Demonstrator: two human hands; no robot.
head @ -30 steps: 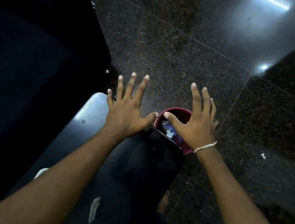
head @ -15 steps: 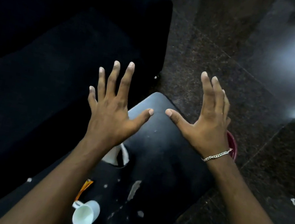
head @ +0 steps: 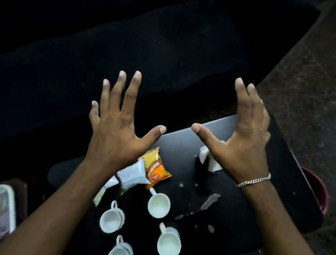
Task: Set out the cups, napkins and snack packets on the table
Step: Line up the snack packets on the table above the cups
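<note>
Left hand [head: 117, 132] and right hand [head: 241, 146] spread wide, empty, above black table [head: 274, 189]; four white cups [head: 158, 204] and snack packets [head: 154, 165] below.

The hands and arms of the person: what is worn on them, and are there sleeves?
Both forearms are bare; no sleeve shows in the head view. The right hand has a silver-coloured chain bracelet around its wrist. The left hand wears nothing visible: no ring, watch or glove. No rings show on the right hand either.

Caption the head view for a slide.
Open left hand and right hand hover above a black table holding four white cups, snack packets and napkins.
</note>
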